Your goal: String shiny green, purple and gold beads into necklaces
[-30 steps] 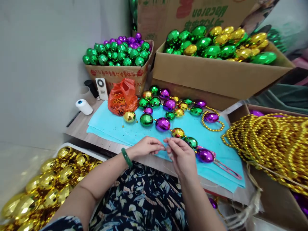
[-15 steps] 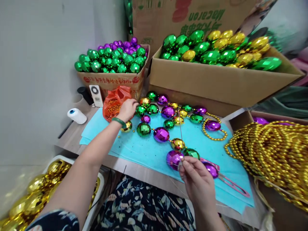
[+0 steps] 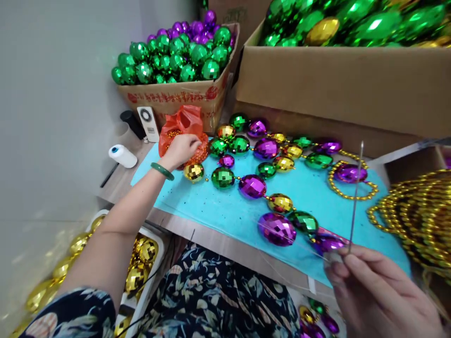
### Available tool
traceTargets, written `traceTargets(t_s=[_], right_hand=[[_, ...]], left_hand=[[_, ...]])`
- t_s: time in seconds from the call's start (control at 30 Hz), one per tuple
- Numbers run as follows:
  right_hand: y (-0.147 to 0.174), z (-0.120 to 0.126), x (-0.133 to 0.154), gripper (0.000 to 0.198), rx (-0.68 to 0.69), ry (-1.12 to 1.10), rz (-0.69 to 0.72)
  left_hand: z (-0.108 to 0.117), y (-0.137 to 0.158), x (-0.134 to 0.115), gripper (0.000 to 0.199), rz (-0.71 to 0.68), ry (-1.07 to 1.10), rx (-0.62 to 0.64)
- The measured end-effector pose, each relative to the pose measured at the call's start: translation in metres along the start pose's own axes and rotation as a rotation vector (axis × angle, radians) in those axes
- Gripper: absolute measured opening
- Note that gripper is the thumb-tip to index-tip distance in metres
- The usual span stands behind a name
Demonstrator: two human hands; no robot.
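Observation:
My right hand [image 3: 377, 281] pinches a long thin needle [image 3: 355, 202] that stands upright, with pale thread running left from the fingers. Just left of that hand lie a large purple faceted bead [image 3: 277, 229] and a green one [image 3: 303, 222] on the blue cloth [image 3: 204, 209]. My left hand [image 3: 181, 150], a green bangle at its wrist, is at the red plastic bag [image 3: 186, 119] of small gold beads. Its fingers are curled inward, their tips partly hidden, so what they hold does not show. A strand of purple, gold and green beads [image 3: 252, 186] winds across the cloth.
Behind stand a carton of green and purple balls [image 3: 169, 89] and a bigger carton [image 3: 310, 75]. Gold bead chains [image 3: 419, 211] pile up at right. A white thread spool [image 3: 123, 156] stands at left, above a white bin of gold balls [image 3: 155, 263].
My right hand has moved right and nearer the camera, with the needle still in it. My left hand has shifted from the bag's right side to over its beads. The view has shifted.

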State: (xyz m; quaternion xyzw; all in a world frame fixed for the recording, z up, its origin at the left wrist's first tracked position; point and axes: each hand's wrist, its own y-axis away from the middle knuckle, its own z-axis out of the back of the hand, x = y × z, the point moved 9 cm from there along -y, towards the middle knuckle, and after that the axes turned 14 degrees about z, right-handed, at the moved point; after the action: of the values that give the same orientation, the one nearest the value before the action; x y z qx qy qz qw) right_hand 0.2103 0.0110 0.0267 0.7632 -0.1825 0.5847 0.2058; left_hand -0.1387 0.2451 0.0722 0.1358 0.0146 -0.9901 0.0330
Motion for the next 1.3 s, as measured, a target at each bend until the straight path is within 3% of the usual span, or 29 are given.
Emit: traceTargets(t_s=[0.07,0.17,0.33,0.47,0.57,0.67,0.77,0.83,0.93,1.03,1.3], right_hand=[[0.002,-0.001,0.000,0.027,0.005,0.000,-0.001],[0.002,-0.003,-0.008,0.031,0.026,-0.004,-0.004],[0.006,-0.009,-0.022,0.035,0.090,0.032,-0.050],[0.009,-0.017,-0.031,0.034,0.158,0.057,-0.053],[0.010,-0.019,-0.038,0.032,0.197,0.096,-0.032],[0.015,-0.023,-0.039,0.030,0.246,0.142,0.023],[0.024,-0.037,-0.033,0.028,0.336,0.184,0.079],[0.031,-0.046,-0.028,0.027,0.385,0.220,0.109],[0.039,-0.055,-0.023,0.025,0.407,0.257,0.157],[0.046,-0.057,-0.023,0.024,0.418,0.278,0.177],[0.058,-0.046,-0.019,0.024,0.413,0.316,0.194]], left_hand=[[-0.010,-0.004,-0.021,0.029,-0.091,0.114,0.011],[-0.031,-0.020,-0.035,0.033,-0.049,0.149,0.068],[-0.059,-0.035,-0.044,0.065,0.007,0.112,0.180],[-0.068,-0.042,-0.043,0.077,0.051,0.163,0.235],[-0.063,-0.042,-0.038,0.070,0.098,0.192,0.224],[-0.047,-0.023,-0.033,0.053,0.180,0.561,0.261],[-0.040,0.020,-0.037,0.039,0.267,1.200,0.460],[-0.038,0.053,-0.043,0.033,0.310,1.438,0.574],[-0.039,0.094,-0.047,0.031,0.367,1.586,0.637],[-0.040,0.119,-0.045,0.032,0.405,1.659,0.623],[-0.044,0.145,-0.040,0.041,0.414,1.700,0.622]])
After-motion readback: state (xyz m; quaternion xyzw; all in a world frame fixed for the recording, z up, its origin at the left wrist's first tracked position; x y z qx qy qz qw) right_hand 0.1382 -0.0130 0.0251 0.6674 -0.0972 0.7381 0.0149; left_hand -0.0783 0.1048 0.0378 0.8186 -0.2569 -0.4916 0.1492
